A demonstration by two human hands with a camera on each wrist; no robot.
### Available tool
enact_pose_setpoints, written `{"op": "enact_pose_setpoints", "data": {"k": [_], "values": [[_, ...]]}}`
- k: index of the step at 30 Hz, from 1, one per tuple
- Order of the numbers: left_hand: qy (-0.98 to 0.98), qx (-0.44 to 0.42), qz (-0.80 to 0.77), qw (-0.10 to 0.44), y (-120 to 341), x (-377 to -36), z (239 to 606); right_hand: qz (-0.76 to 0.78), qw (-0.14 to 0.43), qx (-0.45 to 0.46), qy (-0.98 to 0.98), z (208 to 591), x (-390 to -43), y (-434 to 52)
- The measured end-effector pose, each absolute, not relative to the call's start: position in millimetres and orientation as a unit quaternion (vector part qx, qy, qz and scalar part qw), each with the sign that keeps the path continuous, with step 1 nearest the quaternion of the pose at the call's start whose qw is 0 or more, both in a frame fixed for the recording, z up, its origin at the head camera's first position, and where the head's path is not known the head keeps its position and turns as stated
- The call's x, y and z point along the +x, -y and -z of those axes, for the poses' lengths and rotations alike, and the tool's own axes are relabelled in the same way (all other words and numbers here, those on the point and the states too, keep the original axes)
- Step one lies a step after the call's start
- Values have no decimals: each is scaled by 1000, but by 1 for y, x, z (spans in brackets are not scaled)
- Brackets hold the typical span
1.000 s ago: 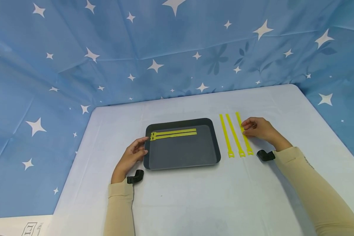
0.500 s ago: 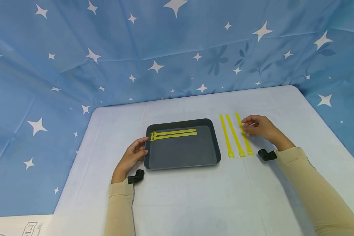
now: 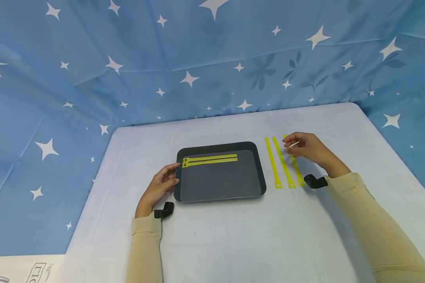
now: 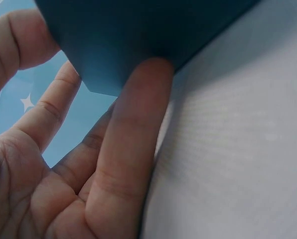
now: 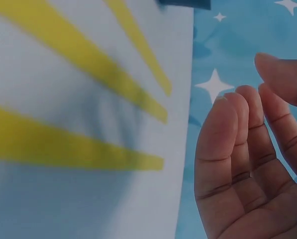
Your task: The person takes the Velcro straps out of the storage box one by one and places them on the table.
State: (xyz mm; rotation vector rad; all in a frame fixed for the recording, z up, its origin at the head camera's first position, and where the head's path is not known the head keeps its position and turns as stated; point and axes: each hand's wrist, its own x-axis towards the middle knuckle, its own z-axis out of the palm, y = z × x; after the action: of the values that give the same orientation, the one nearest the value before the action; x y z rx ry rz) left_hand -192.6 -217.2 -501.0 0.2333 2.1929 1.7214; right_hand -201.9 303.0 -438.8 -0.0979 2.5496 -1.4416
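Observation:
A dark grey tray (image 3: 258, 173) sits mid-table with two yellow straps (image 3: 209, 159) lying side by side along its far side. Three more yellow straps (image 3: 282, 161) lie parallel on the table just right of the tray. My right hand (image 3: 289, 144) hovers above the far end of the rightmost strap (image 3: 297, 173), fingers loosely curled and holding nothing. In the right wrist view the same hand (image 5: 248, 149) is off the table, beside the three straps (image 5: 88, 69). My left hand (image 3: 166, 179) rests against the tray's left edge; its fingers (image 4: 133, 129) touch the tray's corner (image 4: 113, 40).
The table (image 3: 233, 236) wears a pale cloth, with bare surface in front of the tray and to the far right. A blue star-patterned backdrop (image 3: 198, 59) closes in the back and sides. A black wrist camera (image 3: 164, 211) sits on each forearm.
My right hand has lifted off the rightmost strap and drifted slightly left and away. The strap still lies on the table. The left hand and tray stayed put.

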Motion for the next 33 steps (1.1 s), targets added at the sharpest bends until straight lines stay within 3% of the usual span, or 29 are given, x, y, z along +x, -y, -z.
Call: {"op": "enact_pose_setpoints", "data": {"k": [14,33], "values": [[-775,74,-602,178,218,-193,502,520,91,-87,-845,427,-211,-269],[-776,72,-602,176,219,-195,501,549,114,-130,-818,426,-221,-221]]}}
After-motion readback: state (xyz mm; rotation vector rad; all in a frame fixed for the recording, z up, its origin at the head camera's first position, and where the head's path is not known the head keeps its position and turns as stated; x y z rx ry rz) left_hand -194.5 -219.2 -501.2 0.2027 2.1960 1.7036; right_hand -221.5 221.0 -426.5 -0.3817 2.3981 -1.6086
